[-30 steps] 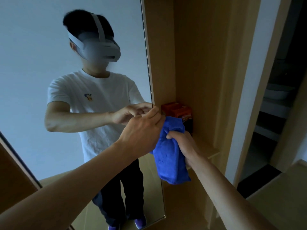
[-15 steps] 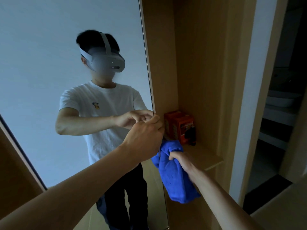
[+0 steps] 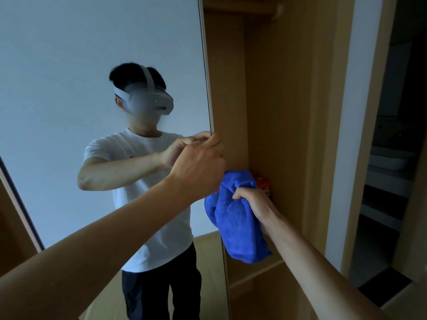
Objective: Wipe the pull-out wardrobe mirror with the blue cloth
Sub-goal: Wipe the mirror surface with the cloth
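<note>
Light-wood wardrobe [image 3: 277, 112], with a dim doorway at right. Pull-out mirror [image 3: 69, 65]: tall, thin-framed panel, long axis upright, glass facing the person. Left hand [image 3: 198, 167] curls round its right edge. Right hand [image 3: 251, 199] clutches the bunched blue cloth [image 3: 238, 227], plush, hanging lengthwise downward just beside that edge. Contact with the glass unclear.

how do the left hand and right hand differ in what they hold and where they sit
The left hand grips the right edge of the tall pull-out wardrobe mirror; the right hand grips the bunched blue cloth. The left hand sits higher, the right hand lower. Both have curled fingers.
</note>
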Motion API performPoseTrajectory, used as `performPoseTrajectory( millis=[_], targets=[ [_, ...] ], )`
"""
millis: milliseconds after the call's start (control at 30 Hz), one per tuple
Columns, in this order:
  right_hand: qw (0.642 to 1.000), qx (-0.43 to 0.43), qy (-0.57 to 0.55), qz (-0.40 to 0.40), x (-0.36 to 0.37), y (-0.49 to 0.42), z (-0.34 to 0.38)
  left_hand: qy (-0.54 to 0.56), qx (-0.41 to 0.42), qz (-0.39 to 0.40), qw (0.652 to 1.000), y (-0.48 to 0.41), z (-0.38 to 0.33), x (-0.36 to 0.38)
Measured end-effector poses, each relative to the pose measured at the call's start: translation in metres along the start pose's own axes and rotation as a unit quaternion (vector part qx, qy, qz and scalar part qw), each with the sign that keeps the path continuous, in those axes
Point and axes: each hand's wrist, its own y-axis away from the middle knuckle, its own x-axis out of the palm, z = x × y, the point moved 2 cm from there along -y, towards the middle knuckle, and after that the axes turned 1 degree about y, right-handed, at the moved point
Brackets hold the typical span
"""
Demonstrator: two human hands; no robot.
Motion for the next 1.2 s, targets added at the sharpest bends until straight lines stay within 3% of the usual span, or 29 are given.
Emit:
performPoseTrajectory(
  millis=[167, 300, 367, 433, 467, 500, 567, 633, 667, 733, 767, 833, 967, 1200],
  targets=[
    [0.999, -0.039, -0.012, -0.001, 0.001, -0.003, 0.017, 0.068, 0.009, -0.035, 0.997, 0.001, 0.003, 0.002],
    [1.0, 0.007, -0.009, -0.003, -0.001, -0.002, -0.009, 0.159, 0.097, -0.084, 0.979, -0.002, 0.022, 0.031],
    [0.999, 0.042, 0.009, 0.004, -0.003, -0.001, -0.025, 0.363, 0.164, -0.145, 0.906, 0.003, 0.046, 0.047],
    [0.997, 0.07, 0.024, 0.014, -0.004, 0.003, -0.035, 0.583, 0.092, -0.1, 0.801, 0.005, 0.072, 0.061],
    [0.997, 0.077, 0.026, 0.014, -0.004, 0.004, -0.038, 0.62, 0.089, -0.093, 0.774, 0.002, 0.077, 0.068],
    [0.997, 0.076, 0.027, 0.013, -0.004, 0.005, -0.039, 0.625, 0.072, -0.097, 0.771, 0.002, 0.079, 0.07],
    [0.998, 0.062, 0.028, 0.01, -0.003, 0.005, -0.034, 0.584, 0.067, -0.115, 0.801, -0.001, 0.074, 0.064],
    [0.999, 0.047, 0.024, 0.009, -0.002, 0.005, -0.021, 0.51, 0.154, -0.098, 0.84, -0.003, 0.051, 0.05],
    [0.999, 0.039, 0.018, 0.009, -0.001, 0.005, -0.014, 0.427, 0.198, -0.065, 0.88, -0.006, 0.045, 0.041],
    [1.0, 0.017, 0.006, 0.008, -0.002, 0.003, 0.001, 0.154, 0.149, -0.086, 0.973, 0.0, 0.022, 0.023],
    [1.0, 0.004, 0.0, 0.01, -0.002, 0.002, 0.009, 0.086, 0.129, -0.066, 0.986, 0.004, 0.014, 0.014],
    [1.0, -0.015, -0.012, 0.012, -0.002, 0.001, 0.023, 0.09, 0.108, -0.036, 0.989, 0.007, 0.008, 0.007],
    [0.999, -0.025, -0.025, -0.006, 0.002, 0.0, 0.043, 0.083, 0.102, -0.074, 0.989, 0.003, 0.015, -0.001],
    [0.999, -0.015, -0.024, -0.024, 0.008, 0.009, 0.056, 0.041, 0.086, -0.072, 0.993, -0.011, 0.034, -0.03]
  ],
)
